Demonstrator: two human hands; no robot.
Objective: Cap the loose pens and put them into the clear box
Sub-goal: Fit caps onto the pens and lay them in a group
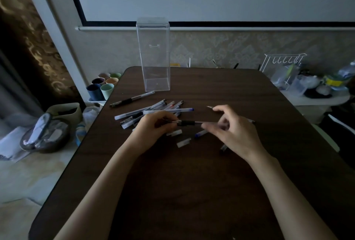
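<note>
Dark wood counter (192, 182), dim room: I logged both hands pinching one pen (189, 123), left hand (153, 127), right hand (233, 130); pen pile (151, 112) behind, clear box (154, 55) upright.

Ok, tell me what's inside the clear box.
The clear box looks empty: through its walls only the table and wall show. No pens inside yet; nothing covers its interior.
</note>
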